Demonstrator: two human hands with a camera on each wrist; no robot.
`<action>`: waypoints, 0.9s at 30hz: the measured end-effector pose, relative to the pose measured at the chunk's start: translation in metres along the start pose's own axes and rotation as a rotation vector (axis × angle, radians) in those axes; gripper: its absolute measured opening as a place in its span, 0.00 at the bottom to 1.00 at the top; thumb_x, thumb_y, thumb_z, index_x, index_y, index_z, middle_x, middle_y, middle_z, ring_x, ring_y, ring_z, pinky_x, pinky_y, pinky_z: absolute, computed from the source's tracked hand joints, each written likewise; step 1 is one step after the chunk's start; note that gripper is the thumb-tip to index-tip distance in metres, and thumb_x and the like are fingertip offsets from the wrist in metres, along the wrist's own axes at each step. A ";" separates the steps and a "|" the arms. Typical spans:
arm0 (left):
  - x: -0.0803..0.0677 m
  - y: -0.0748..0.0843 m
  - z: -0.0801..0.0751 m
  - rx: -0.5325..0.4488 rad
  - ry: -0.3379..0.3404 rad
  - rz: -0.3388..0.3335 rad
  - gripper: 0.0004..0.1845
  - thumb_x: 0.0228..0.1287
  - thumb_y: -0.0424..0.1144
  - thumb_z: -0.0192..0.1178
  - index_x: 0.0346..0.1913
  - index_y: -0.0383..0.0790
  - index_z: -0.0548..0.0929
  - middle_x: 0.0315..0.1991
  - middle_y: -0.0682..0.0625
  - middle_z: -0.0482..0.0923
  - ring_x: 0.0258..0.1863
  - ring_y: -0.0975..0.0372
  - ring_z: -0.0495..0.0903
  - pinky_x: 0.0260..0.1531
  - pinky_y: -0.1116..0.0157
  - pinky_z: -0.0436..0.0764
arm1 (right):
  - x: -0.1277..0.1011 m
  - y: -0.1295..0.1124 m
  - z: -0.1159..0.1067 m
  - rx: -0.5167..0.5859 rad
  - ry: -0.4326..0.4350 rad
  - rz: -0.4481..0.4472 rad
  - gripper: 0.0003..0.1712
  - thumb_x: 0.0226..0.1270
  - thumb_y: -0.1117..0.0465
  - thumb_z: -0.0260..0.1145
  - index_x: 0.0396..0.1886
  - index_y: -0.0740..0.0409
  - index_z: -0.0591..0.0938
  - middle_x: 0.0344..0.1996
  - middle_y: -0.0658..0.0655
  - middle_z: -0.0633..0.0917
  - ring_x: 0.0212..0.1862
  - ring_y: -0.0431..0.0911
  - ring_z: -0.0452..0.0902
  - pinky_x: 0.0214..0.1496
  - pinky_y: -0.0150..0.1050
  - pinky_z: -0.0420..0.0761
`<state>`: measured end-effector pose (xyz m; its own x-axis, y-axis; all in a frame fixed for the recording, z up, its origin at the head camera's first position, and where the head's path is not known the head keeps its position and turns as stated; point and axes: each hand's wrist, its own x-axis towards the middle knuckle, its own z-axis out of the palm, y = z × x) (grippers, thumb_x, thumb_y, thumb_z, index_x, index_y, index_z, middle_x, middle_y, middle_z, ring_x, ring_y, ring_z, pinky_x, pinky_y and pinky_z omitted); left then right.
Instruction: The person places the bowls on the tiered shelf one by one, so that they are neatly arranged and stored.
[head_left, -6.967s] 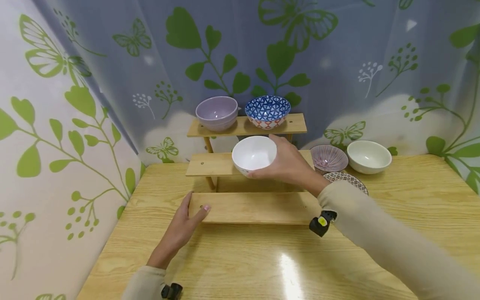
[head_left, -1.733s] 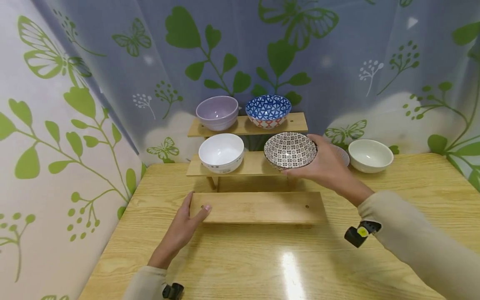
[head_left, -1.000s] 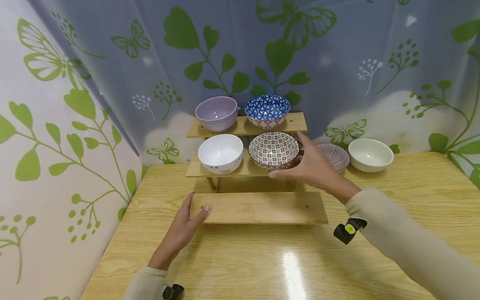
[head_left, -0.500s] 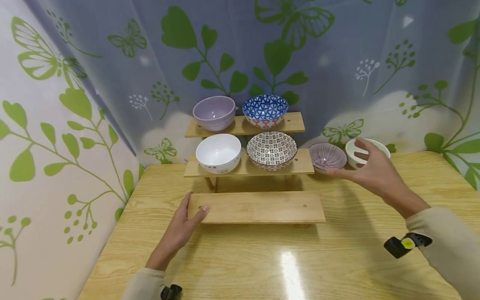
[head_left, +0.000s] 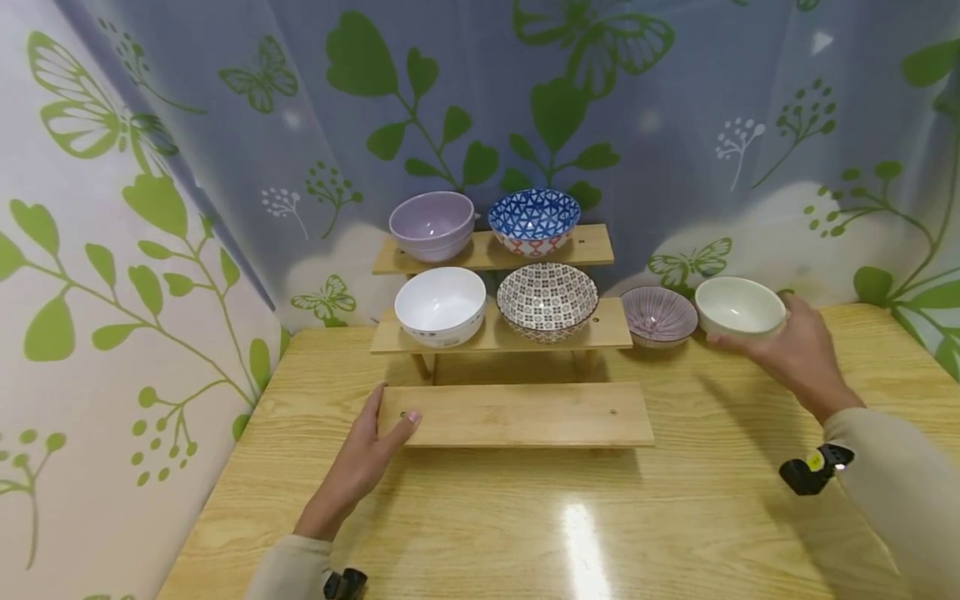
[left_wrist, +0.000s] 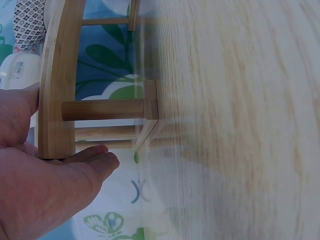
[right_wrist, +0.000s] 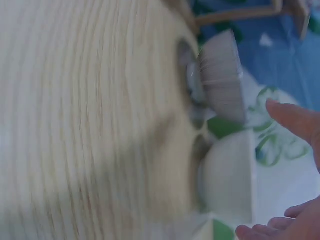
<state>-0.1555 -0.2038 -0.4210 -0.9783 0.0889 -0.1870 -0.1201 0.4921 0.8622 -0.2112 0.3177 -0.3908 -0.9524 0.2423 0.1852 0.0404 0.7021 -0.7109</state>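
My left hand point(head_left: 367, 454) grips the left end of the lowest board point(head_left: 517, 415) of a three-step wooden stand, thumb on top. In the left wrist view, my fingers point(left_wrist: 97, 162) reach past the board's end. At the right, my right hand point(head_left: 802, 350) holds a pale green bowl point(head_left: 738, 307), thumb at its front and fingers round its right side. The blurred right wrist view shows that bowl point(right_wrist: 227, 175) between thumb and fingers, the thumb apart from it. A purple striped bowl point(head_left: 658, 317) stands beside it on the table.
On the middle step sit a white bowl point(head_left: 441, 307) and a brown-patterned bowl point(head_left: 547, 302). The top step bears a lilac bowl point(head_left: 432, 227) and a blue-patterned bowl point(head_left: 534, 222). Behind the wooden table point(head_left: 465, 525) hangs a leaf-and-butterfly curtain point(head_left: 675, 125).
The white bowl, then the brown-patterned bowl, were set on the middle step. My right hand let go, moved right and took hold of the pale green bowl. The left hand stayed put.
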 end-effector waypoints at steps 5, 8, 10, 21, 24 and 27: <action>0.000 0.000 0.001 0.003 0.005 0.000 0.52 0.61 0.66 0.52 0.76 0.48 0.36 0.75 0.47 0.32 0.73 0.55 0.34 0.69 0.48 0.45 | 0.013 0.017 0.009 0.025 0.034 0.022 0.54 0.46 0.42 0.76 0.59 0.76 0.62 0.49 0.75 0.71 0.46 0.63 0.70 0.34 0.41 0.73; 0.001 0.001 0.001 0.004 0.009 -0.001 0.51 0.61 0.67 0.52 0.76 0.49 0.36 0.75 0.47 0.32 0.73 0.55 0.34 0.69 0.48 0.46 | 0.020 0.024 0.015 0.033 0.046 0.043 0.56 0.48 0.43 0.75 0.61 0.77 0.59 0.51 0.76 0.69 0.48 0.65 0.68 0.39 0.48 0.74; 0.001 0.001 0.001 0.005 0.009 0.002 0.51 0.61 0.67 0.52 0.76 0.49 0.36 0.75 0.47 0.32 0.73 0.55 0.34 0.69 0.48 0.46 | 0.024 0.027 0.018 0.041 0.054 0.051 0.56 0.48 0.44 0.76 0.62 0.78 0.59 0.52 0.77 0.68 0.50 0.65 0.67 0.42 0.51 0.73; 0.000 0.001 0.000 0.004 0.004 0.008 0.51 0.61 0.66 0.52 0.75 0.49 0.36 0.75 0.47 0.32 0.73 0.54 0.34 0.69 0.47 0.47 | 0.035 0.030 0.027 0.023 0.089 0.061 0.55 0.47 0.45 0.76 0.60 0.80 0.61 0.51 0.78 0.69 0.51 0.67 0.65 0.46 0.56 0.71; 0.000 0.000 -0.001 0.005 0.005 0.006 0.51 0.61 0.67 0.52 0.75 0.50 0.36 0.75 0.47 0.32 0.73 0.54 0.34 0.69 0.47 0.47 | 0.035 0.032 0.028 0.015 0.117 0.045 0.53 0.46 0.46 0.77 0.58 0.80 0.64 0.49 0.78 0.71 0.50 0.67 0.66 0.44 0.55 0.71; 0.000 -0.001 -0.001 0.006 0.005 0.004 0.51 0.61 0.67 0.52 0.75 0.50 0.36 0.75 0.47 0.32 0.73 0.55 0.34 0.69 0.47 0.47 | 0.034 0.035 0.029 0.006 0.138 0.041 0.52 0.45 0.46 0.77 0.56 0.81 0.66 0.49 0.78 0.72 0.49 0.66 0.67 0.42 0.52 0.71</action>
<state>-0.1560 -0.2051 -0.4213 -0.9796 0.0869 -0.1812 -0.1150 0.4973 0.8599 -0.2508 0.3306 -0.4289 -0.8992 0.3611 0.2470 0.0766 0.6859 -0.7236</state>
